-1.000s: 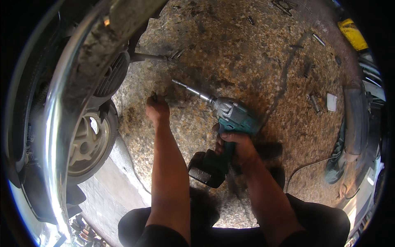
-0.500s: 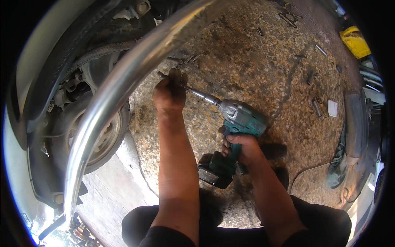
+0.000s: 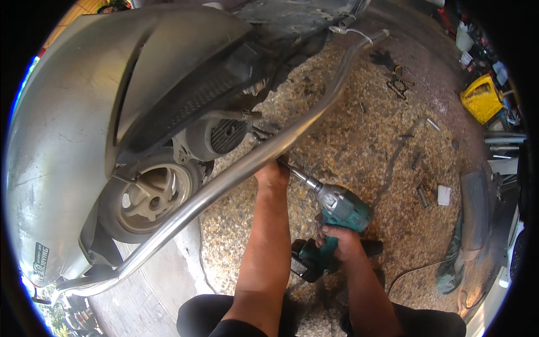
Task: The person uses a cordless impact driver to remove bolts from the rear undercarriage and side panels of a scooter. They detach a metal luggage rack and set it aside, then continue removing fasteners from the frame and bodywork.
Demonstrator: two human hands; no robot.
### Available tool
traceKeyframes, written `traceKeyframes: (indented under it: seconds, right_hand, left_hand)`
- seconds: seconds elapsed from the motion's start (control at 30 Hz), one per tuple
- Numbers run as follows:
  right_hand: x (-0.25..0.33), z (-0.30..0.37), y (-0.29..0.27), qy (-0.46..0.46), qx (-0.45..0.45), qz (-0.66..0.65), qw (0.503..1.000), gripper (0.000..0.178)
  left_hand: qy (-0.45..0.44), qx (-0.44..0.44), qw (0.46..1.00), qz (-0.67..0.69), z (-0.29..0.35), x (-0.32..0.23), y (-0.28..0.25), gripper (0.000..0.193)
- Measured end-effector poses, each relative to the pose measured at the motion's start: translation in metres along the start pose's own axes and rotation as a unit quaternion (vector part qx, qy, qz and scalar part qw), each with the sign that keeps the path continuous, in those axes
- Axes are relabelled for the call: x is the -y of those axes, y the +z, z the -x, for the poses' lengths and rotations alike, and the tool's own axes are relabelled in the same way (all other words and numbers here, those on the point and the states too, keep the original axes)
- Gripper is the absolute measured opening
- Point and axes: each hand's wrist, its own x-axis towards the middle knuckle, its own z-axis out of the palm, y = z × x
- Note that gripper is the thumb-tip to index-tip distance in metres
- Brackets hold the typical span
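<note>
My right hand (image 3: 341, 240) is wrapped around the grip of a green and grey cordless impact wrench (image 3: 341, 209), with a black battery at its base. A shiny socket and thin extension (image 3: 306, 178) run from its nose up-left to my left hand (image 3: 273, 173). My left hand is closed at the far end of the extension. A bent silver metal tube (image 3: 224, 195) passes in front of its fingers, so what they hold is hidden. Beyond the tube is a scooter's grey-green body (image 3: 67, 129), with its wheel (image 3: 151, 199) and round engine cover (image 3: 216, 137) exposed.
Loose metal pieces, including a silver cylinder (image 3: 433, 124) and dark sockets (image 3: 422, 196), lie on the pebbled floor to the right. Nearby are a small white box (image 3: 444, 195), a yellow container (image 3: 482, 100) and a dark glove (image 3: 384, 59). Assorted parts line the right edge.
The view has shifted, showing more of the scooter and tube. The tube now covers my left fingers, which showed earlier. Both hands stay at the impact wrench and its extension.
</note>
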Motion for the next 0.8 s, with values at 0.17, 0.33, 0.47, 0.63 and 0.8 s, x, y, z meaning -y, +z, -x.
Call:
traceKeyframes:
  seconds: [0.17, 0.33, 0.47, 0.63, 0.8]
  right_hand:
    - [0.015, -0.003, 0.010, -0.078, -0.025, 0.076, 0.994, 0.032]
    - [0.049, -0.005, 0.024, -0.112, -0.032, 0.091, 0.989, 0.034]
    - [0.076, -0.011, 0.050, -0.169, -0.031, 0.149, 0.974, 0.039]
    - [0.097, -0.007, 0.073, -0.178, -0.018, 0.199, 0.964, 0.040]
    - [0.100, -0.006, 0.072, -0.173, -0.037, 0.205, 0.963, 0.039]
  left_hand:
    - [-0.032, 0.004, 0.999, 0.032, 0.016, 0.010, 0.033, 0.009]
    - [0.038, 0.100, 0.994, 0.038, 0.022, 0.008, 0.064, 0.012]
    - [0.024, 0.121, 0.989, 0.083, 0.028, -0.019, 0.089, 0.014]
    - [0.012, 0.099, 0.988, 0.119, 0.037, -0.042, 0.096, 0.014]
    - [0.009, 0.118, 0.983, 0.142, 0.029, -0.040, 0.091, 0.015]
